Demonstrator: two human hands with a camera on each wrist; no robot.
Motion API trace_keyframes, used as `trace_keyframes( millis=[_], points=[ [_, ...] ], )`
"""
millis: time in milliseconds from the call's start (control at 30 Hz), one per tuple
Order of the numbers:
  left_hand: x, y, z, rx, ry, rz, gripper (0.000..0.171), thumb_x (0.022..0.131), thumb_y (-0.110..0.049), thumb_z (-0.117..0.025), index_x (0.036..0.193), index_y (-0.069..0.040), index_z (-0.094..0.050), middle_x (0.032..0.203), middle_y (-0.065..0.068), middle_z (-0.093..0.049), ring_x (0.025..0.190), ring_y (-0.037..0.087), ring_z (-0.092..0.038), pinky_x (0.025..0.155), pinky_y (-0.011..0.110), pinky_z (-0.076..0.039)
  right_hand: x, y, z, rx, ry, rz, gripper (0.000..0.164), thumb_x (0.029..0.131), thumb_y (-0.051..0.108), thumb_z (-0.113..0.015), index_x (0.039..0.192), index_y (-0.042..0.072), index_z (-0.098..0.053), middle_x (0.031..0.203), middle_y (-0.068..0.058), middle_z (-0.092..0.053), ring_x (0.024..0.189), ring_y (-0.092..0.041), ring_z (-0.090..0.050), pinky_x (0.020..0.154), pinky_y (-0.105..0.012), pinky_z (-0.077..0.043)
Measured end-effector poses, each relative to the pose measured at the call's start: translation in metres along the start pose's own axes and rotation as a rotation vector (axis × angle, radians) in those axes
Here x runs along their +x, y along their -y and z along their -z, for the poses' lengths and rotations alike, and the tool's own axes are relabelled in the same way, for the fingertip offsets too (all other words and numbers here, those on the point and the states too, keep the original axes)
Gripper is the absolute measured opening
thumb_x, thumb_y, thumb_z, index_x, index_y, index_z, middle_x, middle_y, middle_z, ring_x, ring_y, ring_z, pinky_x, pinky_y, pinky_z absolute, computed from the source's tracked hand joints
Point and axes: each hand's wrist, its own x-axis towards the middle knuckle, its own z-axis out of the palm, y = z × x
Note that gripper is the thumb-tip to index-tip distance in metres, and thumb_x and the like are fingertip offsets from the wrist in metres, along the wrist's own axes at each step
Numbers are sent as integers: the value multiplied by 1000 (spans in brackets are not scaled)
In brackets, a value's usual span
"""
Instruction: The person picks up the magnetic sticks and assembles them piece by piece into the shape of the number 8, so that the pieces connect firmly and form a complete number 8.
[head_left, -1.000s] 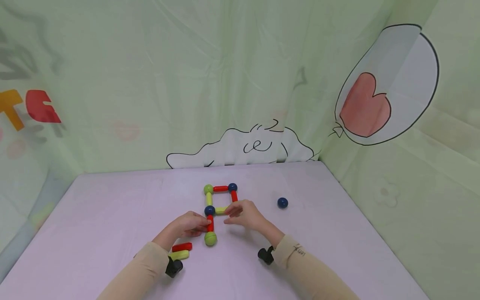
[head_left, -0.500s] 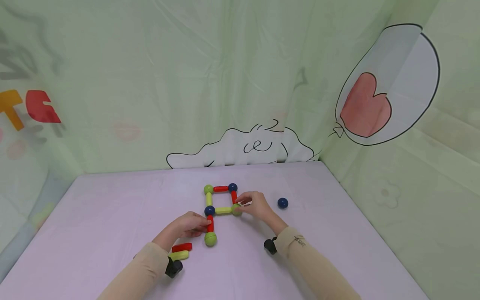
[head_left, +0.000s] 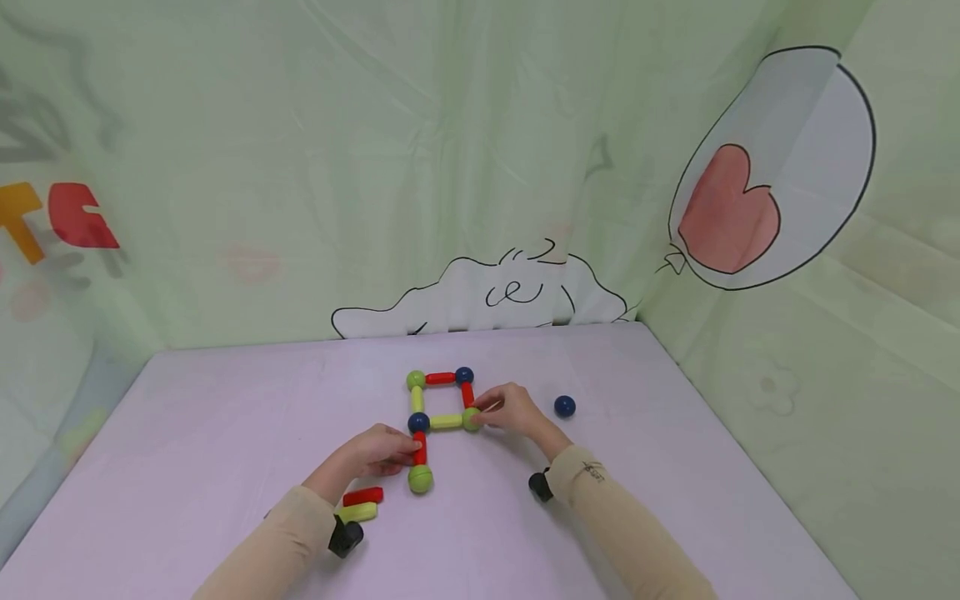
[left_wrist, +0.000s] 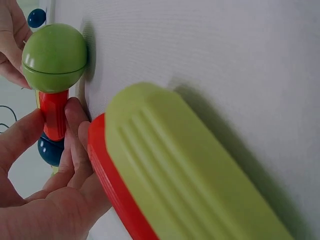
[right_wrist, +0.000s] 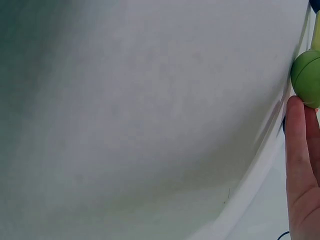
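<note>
Balls and rods form a square with a tail on the table in the head view. My left hand pinches the tail's red rod between thumb and fingers. This rod runs from a dark blue ball to a green ball at the near end. At the square's near right corner sits another green ball; my right hand holds it at its right side with the fingertips. A yellow-green rod joins that ball to the blue one. A red rod goes back from it.
A loose red rod and a loose yellow-green rod lie side by side beneath the left wrist. Off to the right is a single dark blue ball. Printed curtains stand behind the table.
My right hand has moved right and slightly back, from above the near yellow-green rod to the corner green ball, uncovering that rod. The left hand stays on the red rod.
</note>
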Motion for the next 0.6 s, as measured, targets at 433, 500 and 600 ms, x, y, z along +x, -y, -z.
trace_keyframes(
  millis=[433, 500, 600],
  points=[
    [-3, 8, 1, 103, 2, -74, 32, 89, -20, -60, 109, 4, -56, 88, 8, -61, 79, 19, -58, 73, 29, -50, -1, 3, -1, -5, 42, -32, 23, 75, 17, -75, 95, 7, -71, 88, -2, -63, 72, -14, -57, 63, -24, -51],
    [-4, 9, 2, 154, -6, -109, 32, 88, -21, -60, 108, 3, -57, 88, 6, -62, 79, 18, -58, 74, 30, -50, -1, 4, 0, -1, 39, -41, 22, 75, 17, -76, 95, 8, -71, 89, -2, -62, 73, -14, -57, 63, -24, -51],
    [-8, 12, 5, 272, -20, -180, 30, 88, -21, -61, 107, 1, -59, 87, 5, -61, 77, 17, -57, 73, 31, -50, -3, 5, 1, -7, 33, -40, 23, 75, 17, -75, 95, 8, -70, 91, -2, -62, 74, -14, -57, 63, -24, -51]
  ],
)
